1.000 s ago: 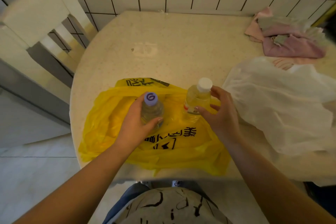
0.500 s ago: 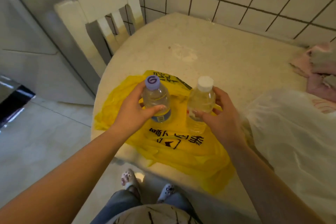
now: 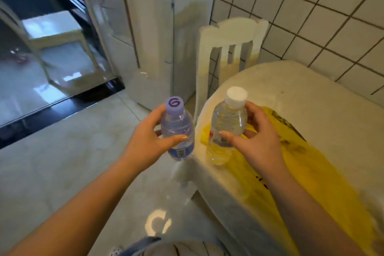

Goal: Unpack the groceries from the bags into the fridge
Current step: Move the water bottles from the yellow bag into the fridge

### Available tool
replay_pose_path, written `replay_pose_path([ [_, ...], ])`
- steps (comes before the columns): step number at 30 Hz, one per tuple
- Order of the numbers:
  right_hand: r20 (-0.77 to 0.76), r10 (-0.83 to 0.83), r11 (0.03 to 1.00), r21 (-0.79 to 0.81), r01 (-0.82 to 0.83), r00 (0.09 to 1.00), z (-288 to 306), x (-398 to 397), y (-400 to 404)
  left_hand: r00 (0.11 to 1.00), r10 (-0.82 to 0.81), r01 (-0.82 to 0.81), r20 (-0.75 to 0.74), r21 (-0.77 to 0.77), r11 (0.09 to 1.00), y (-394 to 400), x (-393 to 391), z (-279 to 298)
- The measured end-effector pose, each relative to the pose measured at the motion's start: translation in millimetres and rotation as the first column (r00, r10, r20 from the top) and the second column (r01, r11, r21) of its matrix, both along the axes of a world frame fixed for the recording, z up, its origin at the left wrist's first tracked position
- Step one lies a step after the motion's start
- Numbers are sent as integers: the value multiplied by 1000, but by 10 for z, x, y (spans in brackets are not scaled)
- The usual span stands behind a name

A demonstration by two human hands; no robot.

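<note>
Two small clear plastic bottles are held upright in the air, side by side and slightly apart. The purple-capped bottle (image 3: 177,131), with a blue label low on its body, hangs over the floor just off the table edge; the left hand (image 3: 145,143) grips it, thumb across the front and fingers curled behind. The white-capped bottle (image 3: 227,129) is over the rim of the table; the right hand (image 3: 257,141) grips it likewise, thumb in front and fingers wrapped round the far side. Beneath and to the right of the right hand lies the yellow plastic bag (image 3: 311,162), flattened on the round pale table (image 3: 291,89); whether anything is left inside it cannot be told. A white chair (image 3: 228,48) stands against the tiled wall (image 3: 311,6), between the table and a tall white appliance (image 3: 149,37) that is judged to be the fridge, its door shut.

Progress, as judged: the two bottles are out of the bag but not yet stored. Left to do: carry them to the fridge, open the door with both hands occupied, and set them inside.
</note>
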State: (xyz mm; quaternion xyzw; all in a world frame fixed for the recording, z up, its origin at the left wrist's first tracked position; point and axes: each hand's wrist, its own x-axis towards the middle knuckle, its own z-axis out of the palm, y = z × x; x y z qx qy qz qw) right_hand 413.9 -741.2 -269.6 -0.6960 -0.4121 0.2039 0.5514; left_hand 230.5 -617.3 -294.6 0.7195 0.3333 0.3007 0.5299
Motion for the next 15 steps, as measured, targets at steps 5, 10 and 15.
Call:
replay_pose_path([
  [5, -13, 109, 993, -30, -110, 994, -54, -989, 738, 990, 133, -133, -36, 11, 991, 540, -1149, 17],
  [10, -25, 232, 973, -6, -233, 972, -49, -1867, 1498, 966, 259, -258, -17, 29, 966, 1137, -2098, 72],
  [15, -43, 316, 949, 15, -316, 948, 1, -2391, 2276, 941, 339, -338, -22, 45, 940, 1799, -2641, 133],
])
